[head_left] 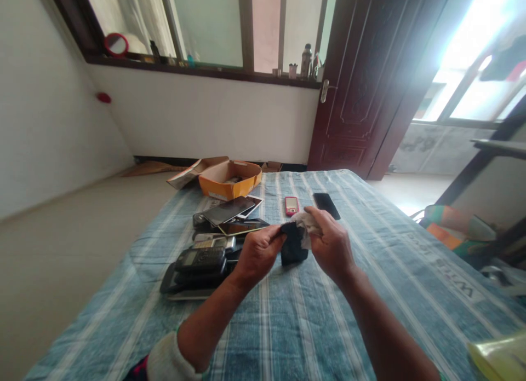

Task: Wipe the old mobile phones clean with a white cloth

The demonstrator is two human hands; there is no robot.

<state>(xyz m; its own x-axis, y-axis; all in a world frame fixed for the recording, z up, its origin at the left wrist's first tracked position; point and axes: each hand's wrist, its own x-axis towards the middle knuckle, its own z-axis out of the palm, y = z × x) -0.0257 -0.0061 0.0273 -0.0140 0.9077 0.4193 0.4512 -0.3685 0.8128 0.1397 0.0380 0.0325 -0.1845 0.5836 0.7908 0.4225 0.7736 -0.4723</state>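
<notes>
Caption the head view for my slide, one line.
Left hand holds a dark phone-like device; right hand holds a crumpled white wipe at its edge, above blue striped fabric.

This looks like a room of a home: left of the panelled door [361,77], the window sill [230,73] carries a round mirror [117,44] and a bottle [306,62] (quite household things), and nearer than the door lies a striped cloth [296,332].

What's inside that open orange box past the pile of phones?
Low inside the orange box, some greyish contents show, too small to identify. The front wall covers whatever lies deeper.
</notes>
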